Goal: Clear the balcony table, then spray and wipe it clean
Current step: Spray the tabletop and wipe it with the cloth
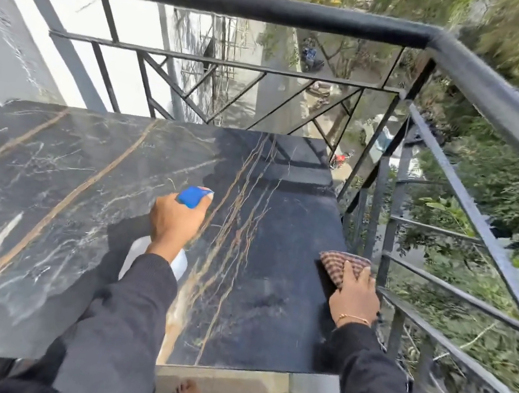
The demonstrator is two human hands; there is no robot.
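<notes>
Dark marble-look table with tan and white veins, nothing on it but the person's hands and what they hold. Left hand grips a spray bottle above the table's middle, fingers wrapped round the neck; blue nozzle head points away from the person, white body shows under the wrist. Any label is hidden by the hand, no writing readable. Right hand presses a brown checked cloth flat on the table's right edge, fingers straight on top of it, thin bracelet at the wrist. Both arms in dark sleeves. Black metal railing runs behind the table and close along its right side, just beside the cloth. White wall at left. Trees and a street far below beyond the railing. A bare foot shows on the floor under the near edge
</notes>
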